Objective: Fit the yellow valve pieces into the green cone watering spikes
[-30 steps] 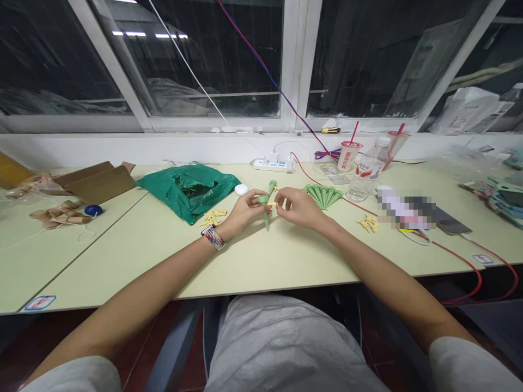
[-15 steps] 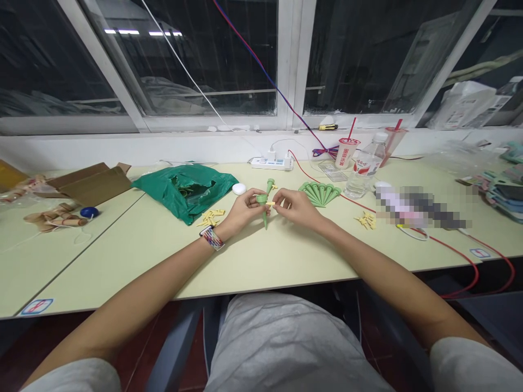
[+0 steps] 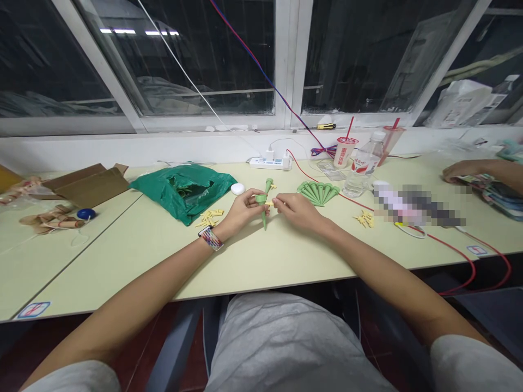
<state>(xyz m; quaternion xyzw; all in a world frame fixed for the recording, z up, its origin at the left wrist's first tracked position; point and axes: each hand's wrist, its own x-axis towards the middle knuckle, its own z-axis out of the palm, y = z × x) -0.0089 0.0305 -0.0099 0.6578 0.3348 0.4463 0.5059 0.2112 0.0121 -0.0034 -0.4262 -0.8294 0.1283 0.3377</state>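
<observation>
My left hand (image 3: pixel 242 211) grips a green plant watering spike (image 3: pixel 263 220), its wide collar up and its point down. With pinched fingertips my right hand (image 3: pixel 300 209) holds a small yellow valve (image 3: pixel 269 203) against the side of that spike. Just behind them on the table lies another green spike (image 3: pixel 269 184) with a yellow piece at its side. Several more green spikes (image 3: pixel 318 191) are fanned out beyond my right hand. One pile of yellow valves (image 3: pixel 209 218) is beside my left wrist, another pile of yellow valves (image 3: pixel 365 219) right of my right forearm.
A torn green plastic bag (image 3: pixel 163 190) and a white round object (image 3: pixel 237 189) lie to the left. A water bottle (image 3: pixel 363 169), a cup (image 3: pixel 345 152) and a power strip (image 3: pixel 269 163) stand at the back. Another person's hand (image 3: pixel 466 170) reaches in at far right.
Another person's hand has come in at the far right over the stacked items. My right fingers have curled in more around the yellow valve; the green spike stays in my left hand.
</observation>
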